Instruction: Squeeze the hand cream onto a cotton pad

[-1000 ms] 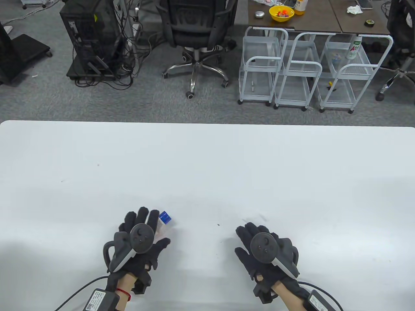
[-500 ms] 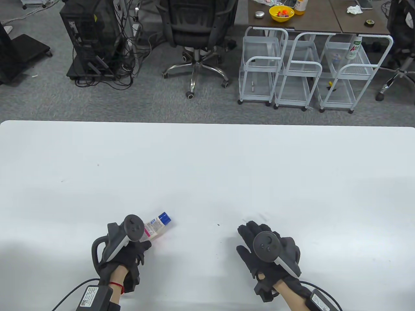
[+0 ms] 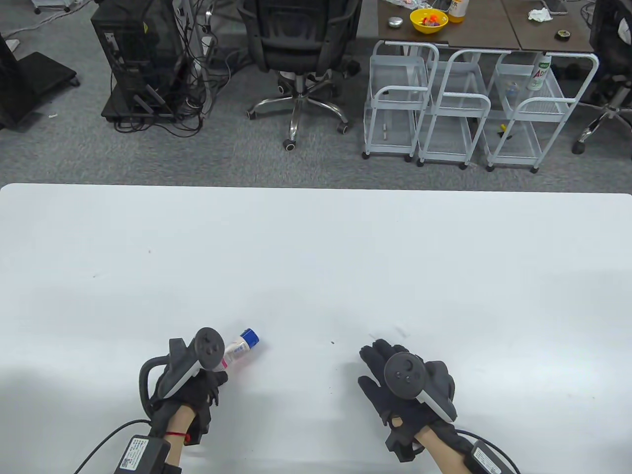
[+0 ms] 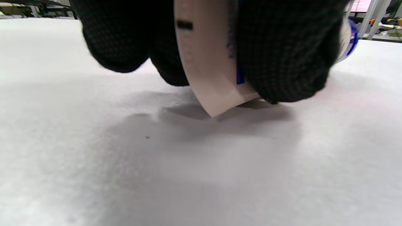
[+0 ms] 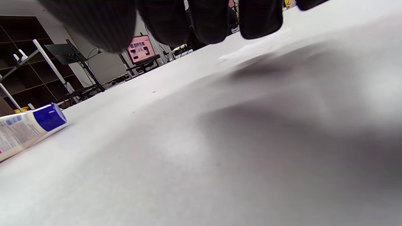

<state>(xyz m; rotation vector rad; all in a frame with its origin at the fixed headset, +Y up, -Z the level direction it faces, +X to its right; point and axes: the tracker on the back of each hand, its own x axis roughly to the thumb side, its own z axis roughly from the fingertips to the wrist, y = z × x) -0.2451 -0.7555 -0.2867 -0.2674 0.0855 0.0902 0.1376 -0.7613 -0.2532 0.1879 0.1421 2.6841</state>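
Hand cream tube (image 3: 240, 346) is white with a blue cap, near the table's (image 3: 316, 247) front-left. My left hand (image 3: 195, 380) grips it, lifted and rolled a little since before. Right hand (image 3: 405, 390) lies flat, fingers spread, holding nothing.

White hand cream tube (image 3: 236, 350) — blue cap, pink band — black gloves, white table (image 3: 316, 256).

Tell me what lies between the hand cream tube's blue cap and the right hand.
Only bare white table, going by the table view: nothing sits between the blue cap of the hand cream tube and the right hand.
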